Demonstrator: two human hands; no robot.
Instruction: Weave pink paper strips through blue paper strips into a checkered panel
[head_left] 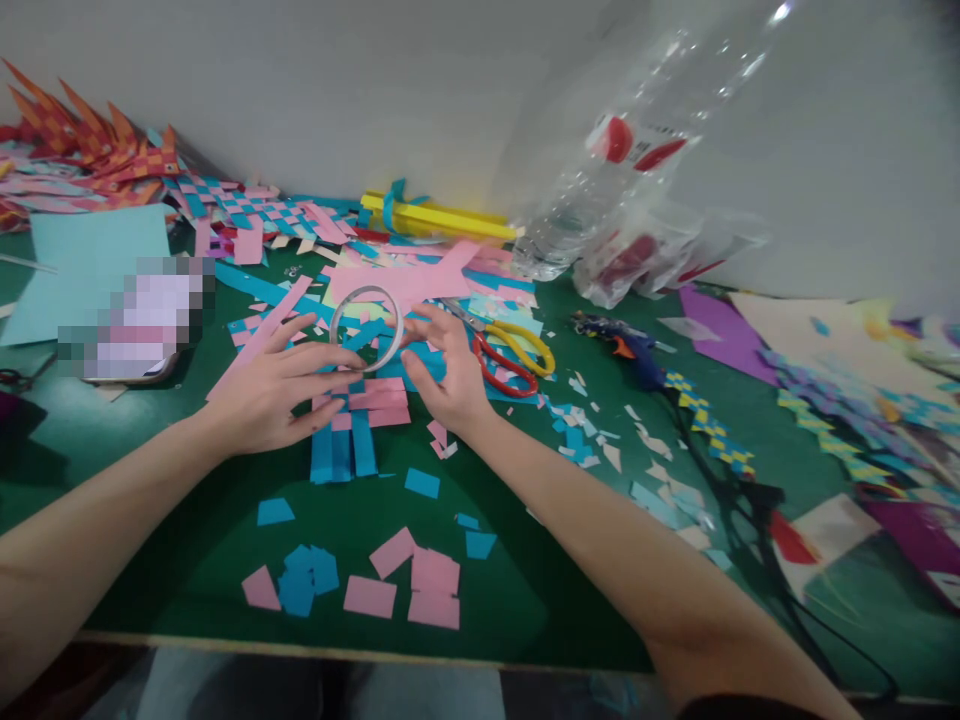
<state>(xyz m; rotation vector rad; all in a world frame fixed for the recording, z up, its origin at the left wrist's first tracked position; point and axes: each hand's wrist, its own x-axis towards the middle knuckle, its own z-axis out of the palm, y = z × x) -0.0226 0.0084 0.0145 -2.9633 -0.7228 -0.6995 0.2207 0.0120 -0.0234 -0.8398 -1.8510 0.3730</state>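
A roll of clear tape (399, 345) is tilted up between my hands, above a woven piece of pink and blue paper strips (362, 398). My right hand (450, 375) has its thumb and curled fingers at the roll's right edge, seeming to grip it. My left hand (262, 390) is spread, palm down, its fingers stretched to the roll's lower edge and over the woven piece. Scissors with red and yellow handles (517, 350) lie just right of my right hand. Blue paper strips (251, 283) and a pink sheet (442, 275) lie behind the roll.
A phone (142, 325) lies on light blue paper (97, 240) at left. A plastic bottle (600, 170) leans at the wall beside yellow folded paper (442, 218). A glue gun (637, 350) with a black cord is at right. Cut pink and blue pieces (371, 597) lie near the table edge.
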